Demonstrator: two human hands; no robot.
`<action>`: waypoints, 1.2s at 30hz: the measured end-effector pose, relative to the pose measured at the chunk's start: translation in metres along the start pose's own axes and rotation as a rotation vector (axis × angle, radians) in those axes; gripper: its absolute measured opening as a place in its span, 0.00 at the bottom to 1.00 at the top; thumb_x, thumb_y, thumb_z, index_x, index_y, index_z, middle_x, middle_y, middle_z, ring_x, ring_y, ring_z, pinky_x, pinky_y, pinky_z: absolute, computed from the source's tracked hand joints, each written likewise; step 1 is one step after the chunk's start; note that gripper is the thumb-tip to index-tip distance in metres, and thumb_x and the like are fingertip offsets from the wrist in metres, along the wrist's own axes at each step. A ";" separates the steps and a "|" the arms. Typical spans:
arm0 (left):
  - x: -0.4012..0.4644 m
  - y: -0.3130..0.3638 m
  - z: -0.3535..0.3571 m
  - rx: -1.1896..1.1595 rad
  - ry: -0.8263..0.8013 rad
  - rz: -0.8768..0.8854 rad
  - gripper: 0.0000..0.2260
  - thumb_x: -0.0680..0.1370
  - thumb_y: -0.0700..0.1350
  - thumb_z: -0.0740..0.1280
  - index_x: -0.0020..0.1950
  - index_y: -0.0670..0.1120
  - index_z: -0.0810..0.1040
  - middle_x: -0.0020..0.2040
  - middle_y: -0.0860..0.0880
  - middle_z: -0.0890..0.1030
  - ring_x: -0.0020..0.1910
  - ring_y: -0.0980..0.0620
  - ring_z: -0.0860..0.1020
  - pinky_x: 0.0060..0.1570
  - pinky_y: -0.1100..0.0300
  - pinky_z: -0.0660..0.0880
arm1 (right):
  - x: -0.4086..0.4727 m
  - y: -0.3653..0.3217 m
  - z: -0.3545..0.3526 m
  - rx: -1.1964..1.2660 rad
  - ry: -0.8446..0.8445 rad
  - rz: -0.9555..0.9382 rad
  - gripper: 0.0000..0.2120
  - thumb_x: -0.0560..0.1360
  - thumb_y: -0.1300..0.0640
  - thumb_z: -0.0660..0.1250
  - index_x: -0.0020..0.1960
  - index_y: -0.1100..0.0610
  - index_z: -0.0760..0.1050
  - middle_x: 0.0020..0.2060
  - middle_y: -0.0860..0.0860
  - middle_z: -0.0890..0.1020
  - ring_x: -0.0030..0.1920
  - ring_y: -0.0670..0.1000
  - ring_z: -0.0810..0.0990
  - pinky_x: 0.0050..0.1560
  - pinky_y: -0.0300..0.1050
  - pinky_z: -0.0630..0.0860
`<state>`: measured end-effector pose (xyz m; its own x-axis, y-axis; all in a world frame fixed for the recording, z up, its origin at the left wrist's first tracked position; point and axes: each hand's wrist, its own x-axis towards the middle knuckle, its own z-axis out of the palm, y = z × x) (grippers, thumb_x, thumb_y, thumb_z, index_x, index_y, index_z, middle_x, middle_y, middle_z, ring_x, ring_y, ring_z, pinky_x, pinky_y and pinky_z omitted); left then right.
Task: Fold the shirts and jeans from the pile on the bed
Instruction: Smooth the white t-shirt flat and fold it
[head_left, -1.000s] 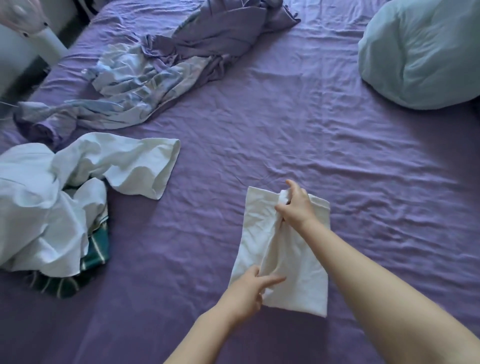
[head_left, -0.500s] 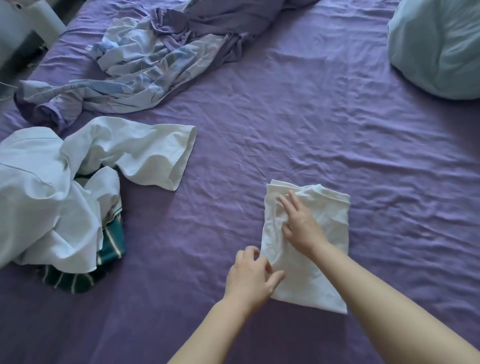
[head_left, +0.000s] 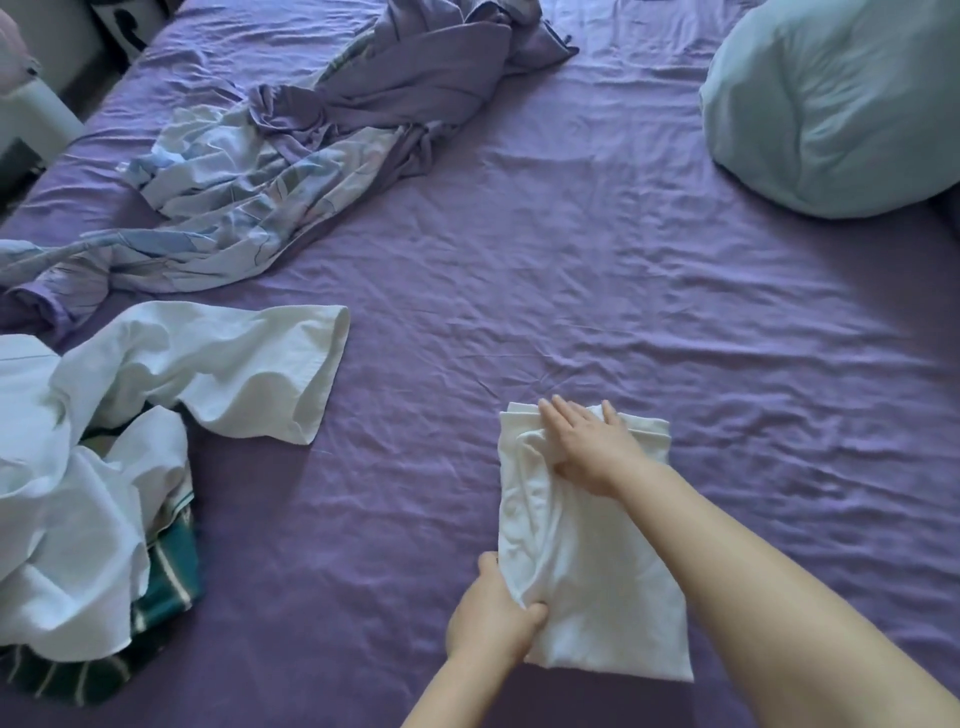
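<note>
Shirt (head_left: 587, 561) long axis runs near-to-far; right hand (head_left: 589, 447) spread flat on far end, left hand (head_left: 493, 618) pinching near-left edge.

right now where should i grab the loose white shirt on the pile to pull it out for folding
Take the white shirt by its open sleeve cuff, coming from the right across the bare purple sheet. That end lies flat and free, while the rest is bunched over the green striped garment.

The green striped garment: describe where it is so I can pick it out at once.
On the purple bed, look to the clothes pile at the near left edge. The green striped garment lies beneath the crumpled white shirt. It is the only dark, striped piece there.
</note>
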<state>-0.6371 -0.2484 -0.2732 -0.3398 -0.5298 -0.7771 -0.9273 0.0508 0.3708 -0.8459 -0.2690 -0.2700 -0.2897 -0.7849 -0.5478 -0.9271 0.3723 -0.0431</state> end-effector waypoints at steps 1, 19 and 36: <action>0.001 -0.001 0.000 -0.019 -0.027 -0.022 0.19 0.70 0.51 0.66 0.57 0.48 0.66 0.56 0.51 0.78 0.57 0.47 0.77 0.51 0.57 0.73 | 0.002 0.001 -0.004 0.004 -0.006 0.007 0.37 0.77 0.50 0.60 0.77 0.52 0.40 0.77 0.50 0.50 0.75 0.52 0.52 0.72 0.55 0.50; -0.046 0.012 -0.039 -0.882 0.329 -0.032 0.14 0.67 0.43 0.68 0.51 0.43 0.74 0.48 0.45 0.80 0.44 0.48 0.77 0.44 0.56 0.72 | -0.130 0.040 -0.017 0.405 0.203 0.243 0.08 0.80 0.51 0.56 0.48 0.55 0.61 0.55 0.56 0.80 0.58 0.59 0.75 0.58 0.49 0.64; -0.191 0.178 -0.065 -0.559 0.370 0.571 0.17 0.73 0.44 0.71 0.58 0.51 0.68 0.44 0.42 0.78 0.47 0.42 0.77 0.47 0.55 0.70 | -0.363 0.119 -0.086 0.958 0.522 0.556 0.16 0.78 0.50 0.63 0.36 0.51 0.59 0.44 0.56 0.79 0.53 0.59 0.78 0.42 0.46 0.63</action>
<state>-0.7268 -0.1932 -0.0255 -0.5658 -0.7952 -0.2180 -0.3854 0.0214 0.9225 -0.8720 0.0178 -0.0041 -0.8553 -0.4251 -0.2963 -0.1609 0.7614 -0.6280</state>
